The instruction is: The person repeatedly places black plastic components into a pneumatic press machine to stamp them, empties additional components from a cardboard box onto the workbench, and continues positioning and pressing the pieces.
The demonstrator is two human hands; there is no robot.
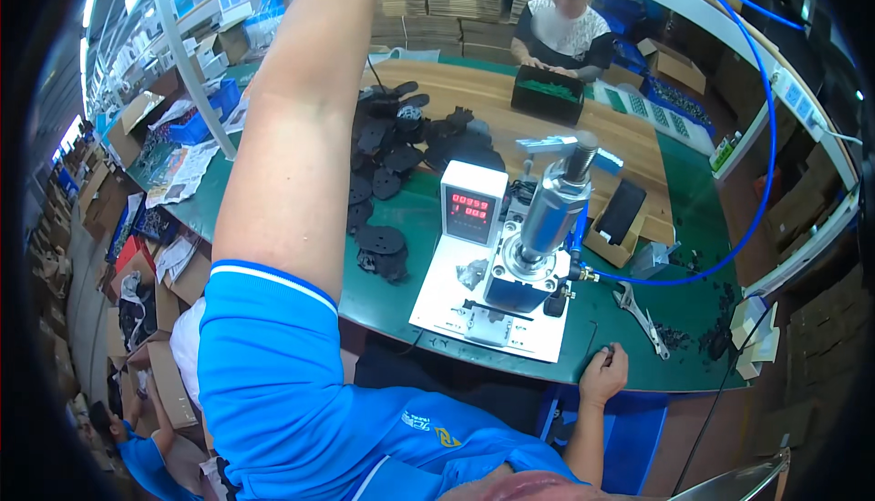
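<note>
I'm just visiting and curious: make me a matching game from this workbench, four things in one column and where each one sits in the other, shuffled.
Things:
1. Right hand
2. Pile of black parts
3. Adjustable wrench
4. Red-digit counter box

Places:
A. On the white base, left of the press cylinder
B. Lying flat on the green mat, right of the press
C. Resting on the near table edge
D. Spread behind the counter, beside the raised left arm

Pairs: 1-C, 2-D, 3-B, 4-A
</note>
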